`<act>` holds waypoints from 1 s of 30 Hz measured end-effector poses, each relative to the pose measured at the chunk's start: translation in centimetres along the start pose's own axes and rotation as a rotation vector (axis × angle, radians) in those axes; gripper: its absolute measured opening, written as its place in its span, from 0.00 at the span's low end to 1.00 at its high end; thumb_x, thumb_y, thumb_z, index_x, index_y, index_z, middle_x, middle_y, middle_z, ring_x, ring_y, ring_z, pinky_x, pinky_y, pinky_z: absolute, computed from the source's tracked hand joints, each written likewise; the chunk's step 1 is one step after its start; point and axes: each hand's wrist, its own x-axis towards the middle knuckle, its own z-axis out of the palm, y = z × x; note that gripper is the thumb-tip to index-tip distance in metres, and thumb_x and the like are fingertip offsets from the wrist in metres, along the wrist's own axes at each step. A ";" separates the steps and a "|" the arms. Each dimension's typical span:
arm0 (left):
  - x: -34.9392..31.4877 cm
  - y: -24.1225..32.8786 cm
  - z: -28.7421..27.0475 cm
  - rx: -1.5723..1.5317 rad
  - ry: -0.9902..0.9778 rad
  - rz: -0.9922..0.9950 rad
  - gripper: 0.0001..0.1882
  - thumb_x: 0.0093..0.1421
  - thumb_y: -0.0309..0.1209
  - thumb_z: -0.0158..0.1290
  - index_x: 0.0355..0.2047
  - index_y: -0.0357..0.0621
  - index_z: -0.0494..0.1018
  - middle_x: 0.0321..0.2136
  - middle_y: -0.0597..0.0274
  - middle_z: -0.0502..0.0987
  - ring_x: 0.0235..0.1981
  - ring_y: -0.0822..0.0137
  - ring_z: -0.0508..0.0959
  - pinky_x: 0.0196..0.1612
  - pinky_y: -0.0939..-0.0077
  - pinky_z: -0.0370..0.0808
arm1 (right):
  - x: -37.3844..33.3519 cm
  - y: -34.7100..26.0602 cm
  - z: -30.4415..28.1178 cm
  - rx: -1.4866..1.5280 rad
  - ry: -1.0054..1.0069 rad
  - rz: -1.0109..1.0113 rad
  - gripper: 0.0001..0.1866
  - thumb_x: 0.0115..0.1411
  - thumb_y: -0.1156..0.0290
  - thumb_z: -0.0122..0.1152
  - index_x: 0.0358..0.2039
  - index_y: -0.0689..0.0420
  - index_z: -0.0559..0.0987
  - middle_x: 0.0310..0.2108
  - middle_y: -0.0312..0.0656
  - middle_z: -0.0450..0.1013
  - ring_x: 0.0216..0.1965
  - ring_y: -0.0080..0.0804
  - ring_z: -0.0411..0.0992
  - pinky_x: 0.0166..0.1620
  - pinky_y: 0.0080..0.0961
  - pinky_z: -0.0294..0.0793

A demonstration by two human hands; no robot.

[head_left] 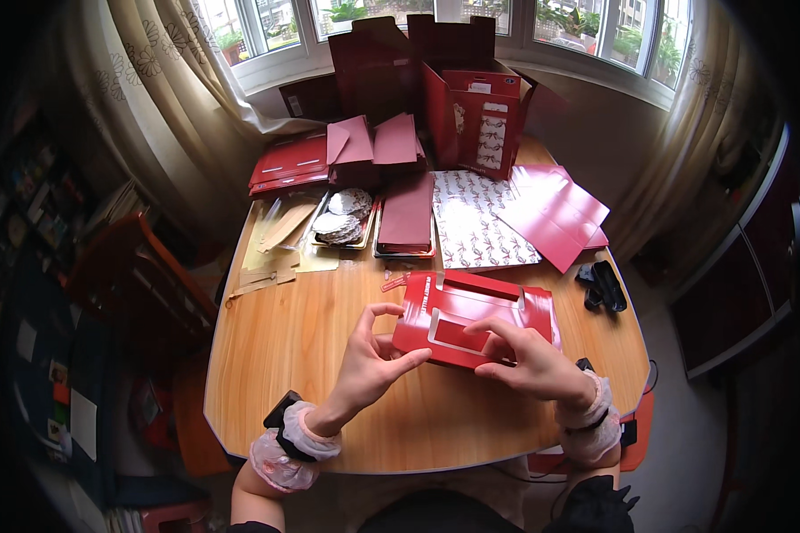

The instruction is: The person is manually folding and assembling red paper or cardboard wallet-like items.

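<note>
A glossy red cardboard box (478,311) with white-edged cut-out windows lies tilted near the middle of the wooden table, between my hands. My left hand (372,360) grips its left end, with the thumb at the near corner and the index finger curled at the far side. Over the near edge, my right hand (529,360) bends its fingers at the front window, the thumb under the rim. The fingertips of both hands are partly hidden by the box. Beside its left far corner rests a small red strip (393,283).
Behind the box lie a white patterned sheet (471,218), pink-red sheets (564,222), a dusty-red stack (406,213) in a tray and patterned discs (342,218). Brown paper pieces (280,235) sit left; a black object (603,287) right. A tall dark-red box (471,115) stands at the back.
</note>
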 end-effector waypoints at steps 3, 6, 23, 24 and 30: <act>-0.1 0.9 -0.2 0.089 -0.051 -0.102 0.37 0.60 0.26 0.68 0.62 0.40 0.57 0.36 0.50 0.86 0.37 0.69 0.86 0.39 0.79 0.80 | 0.0 0.6 -0.5 0.019 -0.065 -0.009 0.30 0.62 0.76 0.69 0.63 0.58 0.69 0.30 0.45 0.78 0.32 0.32 0.78 0.38 0.31 0.75; 0.0 -0.1 -0.7 0.062 -0.093 -0.102 0.40 0.60 0.27 0.69 0.64 0.39 0.55 0.37 0.47 0.86 0.38 0.67 0.86 0.41 0.77 0.80 | 0.1 0.7 -0.2 -0.002 -0.113 0.040 0.35 0.62 0.75 0.69 0.67 0.57 0.63 0.30 0.46 0.80 0.31 0.36 0.79 0.37 0.33 0.75; 1.5 -1.7 -3.8 0.426 -0.360 -0.367 0.62 0.50 0.30 0.76 0.74 0.38 0.43 0.36 0.47 0.85 0.36 0.63 0.86 0.41 0.69 0.81 | 0.2 1.3 3.6 -0.437 -0.152 -0.017 0.35 0.56 0.77 0.67 0.63 0.62 0.63 0.32 0.55 0.79 0.39 0.56 0.80 0.40 0.47 0.77; 1.5 -1.8 -4.0 0.475 -0.373 -0.333 0.62 0.49 0.31 0.76 0.74 0.37 0.43 0.36 0.47 0.85 0.35 0.62 0.86 0.40 0.68 0.81 | 0.2 1.3 3.7 -0.435 -0.155 -0.018 0.35 0.56 0.77 0.67 0.63 0.62 0.63 0.32 0.55 0.79 0.39 0.56 0.80 0.40 0.47 0.77; 1.0 -1.1 -4.4 0.582 -0.394 -0.355 0.61 0.49 0.34 0.77 0.73 0.38 0.46 0.31 0.51 0.85 0.31 0.64 0.86 0.35 0.71 0.79 | 0.1 1.2 3.9 -0.474 -0.214 -0.194 0.35 0.55 0.78 0.66 0.63 0.63 0.63 0.32 0.54 0.79 0.38 0.54 0.80 0.38 0.44 0.78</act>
